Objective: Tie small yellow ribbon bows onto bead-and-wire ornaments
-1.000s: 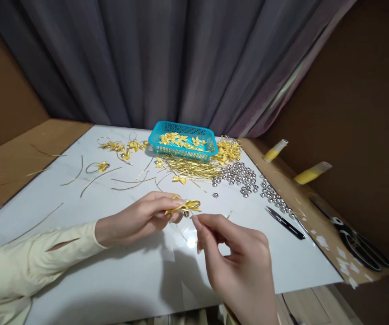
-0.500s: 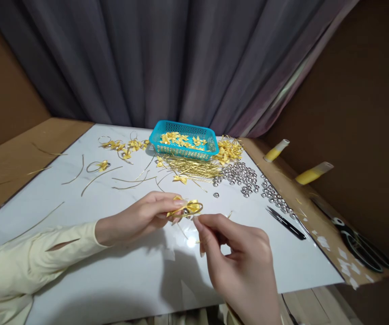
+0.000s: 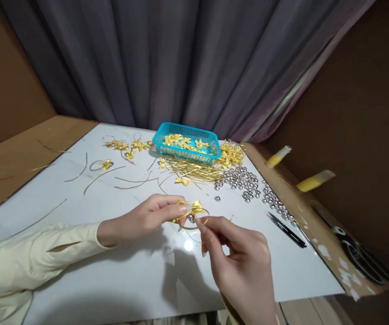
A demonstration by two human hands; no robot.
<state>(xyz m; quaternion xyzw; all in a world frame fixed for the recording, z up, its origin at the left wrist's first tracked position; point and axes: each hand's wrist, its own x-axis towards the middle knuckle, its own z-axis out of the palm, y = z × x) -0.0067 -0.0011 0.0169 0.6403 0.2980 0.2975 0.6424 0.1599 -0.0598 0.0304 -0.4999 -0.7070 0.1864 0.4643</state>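
Note:
My left hand [image 3: 154, 213] pinches a yellow ribbon flower [image 3: 197, 206] between thumb and fingers, over the front middle of the white table. A gold wire loop [image 3: 189, 228] curves around the flower. At the flower's underside sits a small silver bell-like bead [image 3: 192, 218]. My right hand [image 3: 240, 257] is closed, its thumb and index fingertips pinched at the loop's right side beside the bead. A thin wire end hangs just below. The exact spot under my right fingertips is hidden.
A blue basket [image 3: 187, 153] of yellow flowers stands at the back. Before it lie gold wires [image 3: 197, 170] and silver beads [image 3: 240, 178]. Black snips [image 3: 287, 231], large scissors [image 3: 360, 250] and two yellow tubes [image 3: 279, 157] are on the right. Loose wires and finished-looking flowers [image 3: 106, 164] lie left.
The flower and loop have tilted, so the loop hangs lower and the silver bead shows more plainly. My right fingertips have moved slightly closer to the bead. The view has shifted a little.

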